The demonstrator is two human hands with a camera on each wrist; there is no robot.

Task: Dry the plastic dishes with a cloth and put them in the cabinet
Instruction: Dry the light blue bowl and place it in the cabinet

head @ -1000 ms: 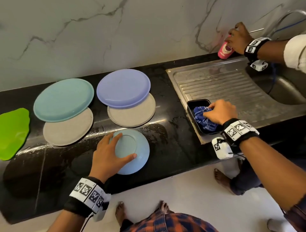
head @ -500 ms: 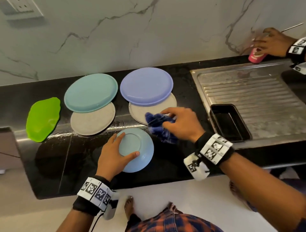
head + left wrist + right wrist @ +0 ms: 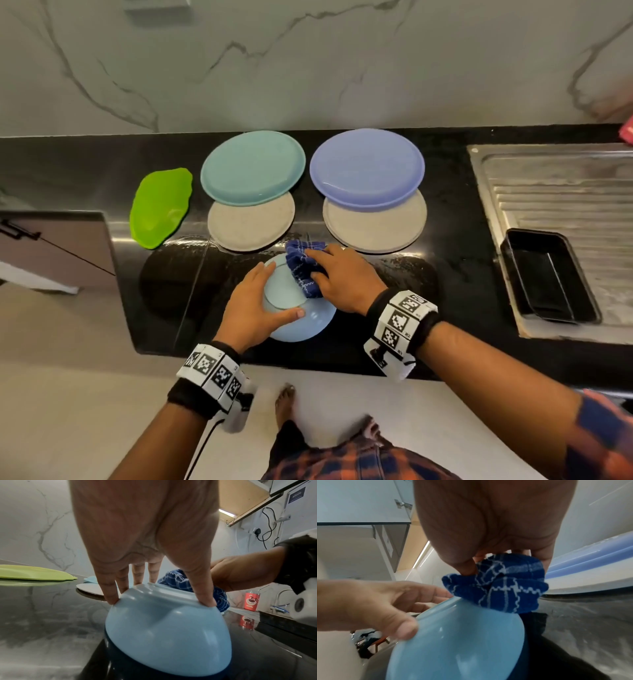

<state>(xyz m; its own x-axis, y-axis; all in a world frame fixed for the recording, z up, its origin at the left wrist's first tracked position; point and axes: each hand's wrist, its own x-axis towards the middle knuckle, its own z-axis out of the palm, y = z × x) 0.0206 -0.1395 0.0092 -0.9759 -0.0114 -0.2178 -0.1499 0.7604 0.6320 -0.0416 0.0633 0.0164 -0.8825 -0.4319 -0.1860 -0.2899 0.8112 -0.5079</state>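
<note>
A light blue plastic bowl (image 3: pixel 301 329) (image 3: pixel 168 635) (image 3: pixel 453 642) lies upside down near the front edge of the black counter (image 3: pixel 394 329). My left hand (image 3: pixel 257 301) (image 3: pixel 154 534) (image 3: pixel 376 601) grips its raised foot between thumb and fingers. My right hand (image 3: pixel 342 277) (image 3: pixel 240 572) (image 3: pixel 488 534) holds a bunched blue checked cloth (image 3: pixel 303 270) (image 3: pixel 173 580) (image 3: pixel 501 588) and presses it on the far right side of the bowl's bottom. Behind lie a teal plate (image 3: pixel 252 168), a lavender plate (image 3: pixel 366 164), two grey plates (image 3: pixel 250 222) (image 3: pixel 376 222) and a green leaf-shaped dish (image 3: pixel 159 205).
A black tray (image 3: pixel 548 277) sits on the steel drainboard (image 3: pixel 565 192) to the right. A cabinet door (image 3: pixel 51 246) stands open below the counter at the left. A red tumbler (image 3: pixel 251 600) stands by the tap. The counter around the bowl looks wet.
My right hand lifted the blue cloth out of the black tray and carried it left onto the bowl. My left hand stayed on the bowl.
</note>
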